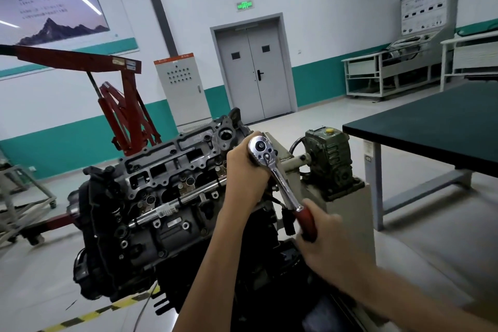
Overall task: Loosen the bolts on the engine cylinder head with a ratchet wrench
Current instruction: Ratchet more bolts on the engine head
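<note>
Grips the ratchet wrench (pixel 280 178) in both hands, at the near right end of the engine cylinder head (pixel 172 167). With the right hand (pixel 331 248), somewhat blurred, fingers curled round the red handle. With the left hand (pixel 246 170), fingers wrapped close beneath the round chrome head, holding it from the side; any socket or bolt beneath hidden by that hand. Wrench head turned up toward the camera, chrome shank slanting down and to the right into the red handle.

Cylinder head bare on top and tilted, with rows of open ports and bolt holes, seated over the dark engine block. Across the engine just below it, a long chrome bar tool (pixel 167 211) with a label, well to the left of both hands.

Just behind the wrench, a green gearbox (pixel 332 162) with a yellow cap, on a pale stand. To the right, a bench (pixel 431 127) with a dark green top on grey legs. Behind the engine on the left, a red engine crane (pixel 121 105). Farther back, a grey cabinet (pixel 183 89), a grey double door (pixel 253 67) under a lit green sign (pixel 244 5), and a mountain poster (pixel 51 13) on the wall. On the floor at lower left, yellow-and-black tape (pixel 89 315).
</note>
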